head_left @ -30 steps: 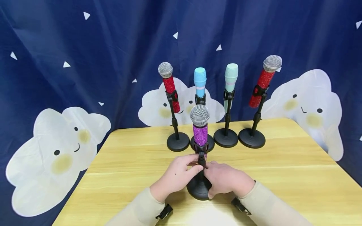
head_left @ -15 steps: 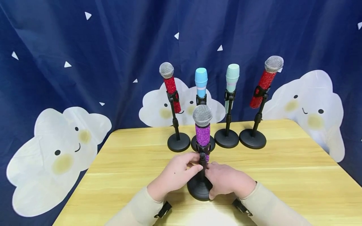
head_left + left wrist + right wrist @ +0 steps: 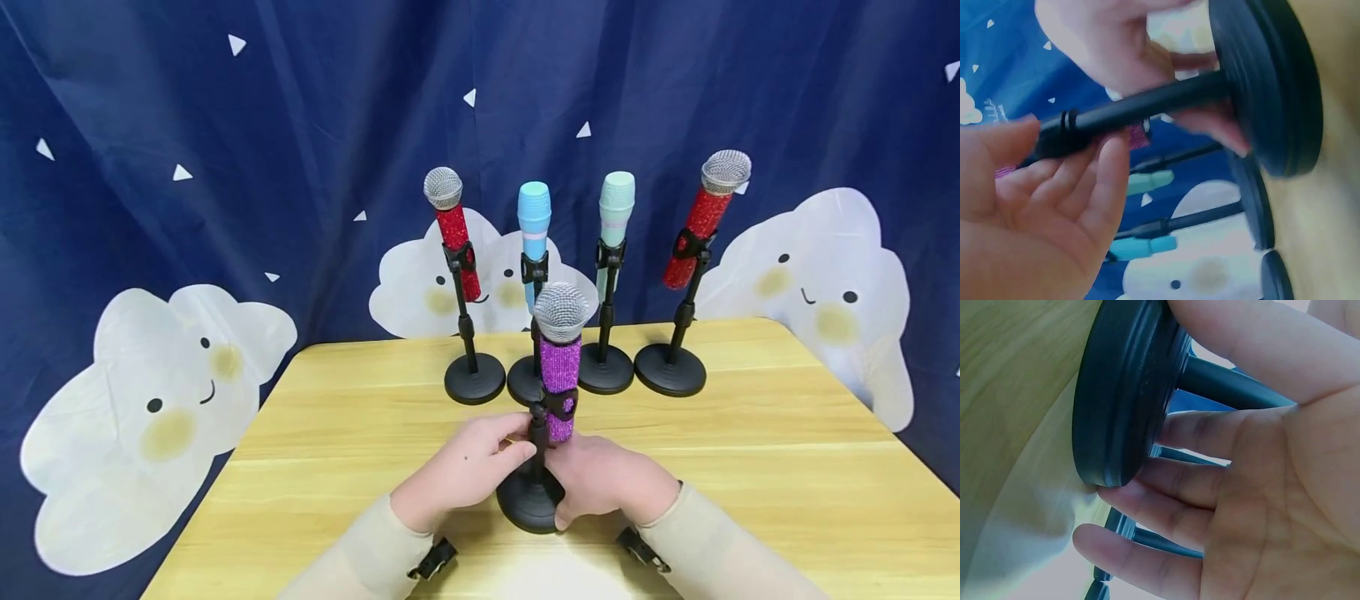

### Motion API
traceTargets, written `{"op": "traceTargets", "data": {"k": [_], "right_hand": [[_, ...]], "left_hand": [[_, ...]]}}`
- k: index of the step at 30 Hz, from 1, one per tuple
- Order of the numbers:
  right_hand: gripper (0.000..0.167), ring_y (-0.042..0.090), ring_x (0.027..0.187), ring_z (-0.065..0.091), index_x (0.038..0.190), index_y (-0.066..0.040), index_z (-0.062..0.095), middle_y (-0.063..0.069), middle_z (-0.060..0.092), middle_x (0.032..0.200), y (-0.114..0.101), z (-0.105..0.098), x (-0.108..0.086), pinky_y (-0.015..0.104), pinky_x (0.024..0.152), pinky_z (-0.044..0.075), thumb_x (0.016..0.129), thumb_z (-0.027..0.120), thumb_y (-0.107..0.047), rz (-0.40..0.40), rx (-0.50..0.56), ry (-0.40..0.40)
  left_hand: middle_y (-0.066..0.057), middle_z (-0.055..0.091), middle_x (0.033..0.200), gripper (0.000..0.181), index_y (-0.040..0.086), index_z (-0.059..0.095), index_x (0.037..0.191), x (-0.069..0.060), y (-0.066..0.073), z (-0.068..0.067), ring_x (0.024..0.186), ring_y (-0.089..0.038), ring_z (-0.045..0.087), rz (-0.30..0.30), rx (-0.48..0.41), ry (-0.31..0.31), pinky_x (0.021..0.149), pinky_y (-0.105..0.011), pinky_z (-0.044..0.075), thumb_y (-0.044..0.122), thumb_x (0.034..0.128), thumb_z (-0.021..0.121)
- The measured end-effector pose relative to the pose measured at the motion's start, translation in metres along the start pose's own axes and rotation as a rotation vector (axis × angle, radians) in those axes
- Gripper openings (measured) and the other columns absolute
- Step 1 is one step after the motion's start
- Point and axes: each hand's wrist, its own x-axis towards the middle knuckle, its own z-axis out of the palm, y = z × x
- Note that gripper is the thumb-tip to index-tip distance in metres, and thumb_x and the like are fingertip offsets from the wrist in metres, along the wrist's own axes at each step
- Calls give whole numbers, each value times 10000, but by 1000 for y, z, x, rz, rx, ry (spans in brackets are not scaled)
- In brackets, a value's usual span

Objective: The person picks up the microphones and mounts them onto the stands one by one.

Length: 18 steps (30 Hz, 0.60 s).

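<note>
A purple glittery microphone (image 3: 560, 367) with a silver mesh head sits in the clip of a black desk stand, offset to the right of its pole (image 3: 537, 450). My left hand (image 3: 465, 467) holds the upper pole between thumb and fingers, just below the clip. Low on the right, my right hand (image 3: 603, 475) grips the round base (image 3: 527, 504), its thumb at the near edge. From the right wrist view, its fingers curl around the far rim of the base (image 3: 1122, 400). The left wrist view shows the pole (image 3: 1154, 103) crossing the left fingers.
Behind, in a row, stand a red microphone (image 3: 452, 229), a blue one (image 3: 534, 212), a mint one (image 3: 615, 208) and another red one (image 3: 702, 217), each on a black stand. The wooden table (image 3: 360, 433) ends at a dark blue curtain (image 3: 337, 100) with cloud prints.
The purple microphone and its clip have swung to the right of the pole, uncovering more of the blue microphone's stand. Both hands and the base stay nearly where they were.
</note>
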Motion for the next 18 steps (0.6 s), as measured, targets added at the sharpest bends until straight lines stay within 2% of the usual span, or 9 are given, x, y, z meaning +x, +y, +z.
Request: {"op": "traceTargets", "data": {"k": [2,5,7,9,14,16,18], "right_hand": [[730,204,948,626,1138,-68,666,74,638,1098,1,0,0,383,790,537,535,981,-334,-14,14,11],[750,199,961,622,1165,-71,665,75,624,1126,2,1,0,385,793,539,540,981,-338,-12,23,8],[780,203,987,620,1201,-73,658,80,615,1164,2,1,0,391,805,540,543,982,-337,-10,27,6],[803,208,1009,620,1225,-72,649,83,609,1196,2,2,0,394,816,541,546,984,-340,-8,27,6],[746,214,987,624,1153,-76,668,77,623,1152,3,2,1,384,808,538,536,986,-348,-7,16,15],[740,215,983,626,1144,-79,670,76,626,1138,4,2,1,383,809,536,534,986,-355,-12,14,16],[778,218,1005,624,1186,-79,660,82,623,1164,4,2,0,386,819,537,535,985,-356,-18,20,16]], "left_hand": [[128,699,1091,176,230,698,1172,1,-1,1,994,-45,644,-15,-52,11,864,-303,531,271,1018,623],[146,692,997,137,226,707,1076,2,-1,3,899,-52,635,-49,-41,70,784,-286,533,312,970,700],[157,682,962,169,235,700,1040,2,-1,3,855,-51,626,-65,-27,81,741,-274,528,372,943,725],[152,684,982,184,240,699,1066,2,-1,1,853,-46,629,-46,-6,60,743,-274,529,392,962,693],[94,699,1100,190,199,676,1166,3,-5,-2,1004,-55,651,32,-66,-27,886,-306,530,290,1035,573],[95,698,1094,160,193,673,1144,4,-6,1,1025,-60,648,27,-95,-20,897,-310,528,269,1031,590],[120,695,1050,121,209,673,1104,5,-6,4,993,-56,646,2,-103,16,858,-304,535,270,1003,648]]}}
